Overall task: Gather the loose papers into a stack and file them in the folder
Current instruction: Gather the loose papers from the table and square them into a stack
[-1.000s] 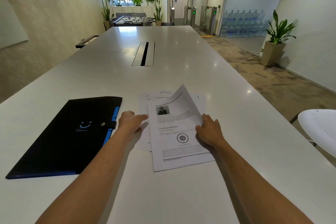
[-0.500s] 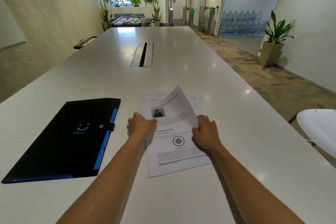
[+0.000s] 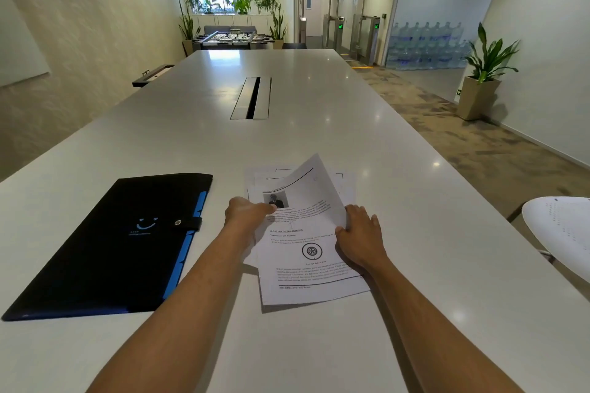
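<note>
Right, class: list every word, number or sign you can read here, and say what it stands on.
"NATURE OF THE BUSINESS": underlined heading on the top sheet.
"Management and Expertise": subheading below it, only just legible.
Body text, wheel caption, footer on that sheet: too small.
Folder: smile logo; words beneath blurred.
Gates: green lit signs, symbols unclear.
Wall by the plant pot: small green sign, unreadable.

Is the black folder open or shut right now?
Shut: the folder lies flat on the table, its strap snapped across the blue edge.

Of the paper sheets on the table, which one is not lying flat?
The top sheet, the one with the small portrait photo and the wheel drawing. Its far right corner curls up off the pile beside the right hand; the sheets underneath lie flat.
</note>
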Action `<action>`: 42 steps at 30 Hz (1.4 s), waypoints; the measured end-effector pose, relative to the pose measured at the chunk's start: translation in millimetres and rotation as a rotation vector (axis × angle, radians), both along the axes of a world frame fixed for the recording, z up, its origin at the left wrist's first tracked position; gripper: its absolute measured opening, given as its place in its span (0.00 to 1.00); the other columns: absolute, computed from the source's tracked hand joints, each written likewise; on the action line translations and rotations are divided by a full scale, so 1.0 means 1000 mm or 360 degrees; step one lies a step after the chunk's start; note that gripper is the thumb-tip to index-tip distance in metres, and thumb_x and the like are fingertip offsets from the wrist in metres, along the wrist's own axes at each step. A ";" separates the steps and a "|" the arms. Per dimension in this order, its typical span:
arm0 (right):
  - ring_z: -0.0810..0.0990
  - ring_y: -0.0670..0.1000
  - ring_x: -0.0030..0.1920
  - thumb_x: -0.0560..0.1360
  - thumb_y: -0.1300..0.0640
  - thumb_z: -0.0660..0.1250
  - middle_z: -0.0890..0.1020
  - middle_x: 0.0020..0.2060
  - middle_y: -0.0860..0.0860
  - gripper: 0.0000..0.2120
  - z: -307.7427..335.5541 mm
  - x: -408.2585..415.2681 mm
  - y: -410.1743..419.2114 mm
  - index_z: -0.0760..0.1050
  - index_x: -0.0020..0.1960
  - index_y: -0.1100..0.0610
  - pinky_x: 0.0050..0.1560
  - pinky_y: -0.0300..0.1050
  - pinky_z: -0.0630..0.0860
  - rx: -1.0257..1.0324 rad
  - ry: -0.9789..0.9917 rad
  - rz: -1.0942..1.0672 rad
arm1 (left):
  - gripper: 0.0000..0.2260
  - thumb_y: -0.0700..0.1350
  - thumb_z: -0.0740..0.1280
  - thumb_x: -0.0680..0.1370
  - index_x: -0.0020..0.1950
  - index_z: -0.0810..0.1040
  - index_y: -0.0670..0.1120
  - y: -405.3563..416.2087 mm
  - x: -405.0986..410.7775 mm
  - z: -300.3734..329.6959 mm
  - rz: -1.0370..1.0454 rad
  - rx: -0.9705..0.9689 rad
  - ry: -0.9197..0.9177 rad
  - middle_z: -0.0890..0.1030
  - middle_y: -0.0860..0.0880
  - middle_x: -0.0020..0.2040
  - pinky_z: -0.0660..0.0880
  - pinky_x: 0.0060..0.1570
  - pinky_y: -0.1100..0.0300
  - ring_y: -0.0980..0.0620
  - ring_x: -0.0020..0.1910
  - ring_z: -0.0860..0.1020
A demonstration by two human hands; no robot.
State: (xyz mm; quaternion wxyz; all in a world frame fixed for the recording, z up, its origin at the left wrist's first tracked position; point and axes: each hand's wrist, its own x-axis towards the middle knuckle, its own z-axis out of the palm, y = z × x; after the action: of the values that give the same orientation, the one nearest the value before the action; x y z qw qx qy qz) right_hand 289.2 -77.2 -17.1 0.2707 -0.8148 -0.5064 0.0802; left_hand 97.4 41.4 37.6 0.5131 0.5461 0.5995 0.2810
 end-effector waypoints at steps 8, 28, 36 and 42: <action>0.71 0.57 0.60 0.75 0.59 0.60 0.76 0.55 0.55 0.14 -0.004 0.002 -0.001 0.69 0.60 0.59 0.72 0.59 0.57 0.0040 0.0013 0.0015 | 0.14 0.43 0.77 0.69 0.39 0.71 0.43 0.001 0.005 0.008 -0.0023 -0.0109 -0.0064 0.79 0.45 0.36 0.71 0.22 0.64 0.49 0.32 0.79; 0.67 0.55 0.70 0.73 0.50 0.64 0.72 0.68 0.52 0.29 -0.005 0.000 -0.003 0.62 0.72 0.55 0.75 0.50 0.46 0.0172 0.0296 -0.0092 | 0.13 0.29 0.69 0.73 0.55 0.74 0.40 0.005 0.005 0.004 -0.0438 -0.0139 -0.0258 0.81 0.40 0.55 0.79 0.51 0.49 0.42 0.52 0.81; 0.74 0.50 0.62 0.74 0.61 0.70 0.71 0.66 0.51 0.31 0.014 -0.003 -0.009 0.63 0.73 0.54 0.54 0.39 0.76 0.0640 0.1467 -0.0315 | 0.22 0.31 0.70 0.74 0.62 0.72 0.49 0.001 -0.014 -0.009 -0.0613 0.0227 -0.0551 0.82 0.45 0.56 0.80 0.51 0.44 0.46 0.54 0.81; 0.84 0.56 0.53 0.75 0.66 0.68 0.84 0.55 0.55 0.19 0.060 0.013 -0.011 0.74 0.65 0.60 0.50 0.51 0.82 0.0734 0.2083 0.0136 | 0.23 0.40 0.75 0.71 0.61 0.72 0.57 0.001 -0.035 0.012 -0.0711 0.0495 -0.0577 0.83 0.50 0.53 0.81 0.43 0.55 0.50 0.52 0.82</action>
State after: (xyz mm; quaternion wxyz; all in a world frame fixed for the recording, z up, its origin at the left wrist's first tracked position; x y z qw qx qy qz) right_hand 302.3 -88.3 42.8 0.6833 -0.4998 -0.2748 0.4559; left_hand 62.2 42.1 49.7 0.5709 0.6771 0.3136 0.3425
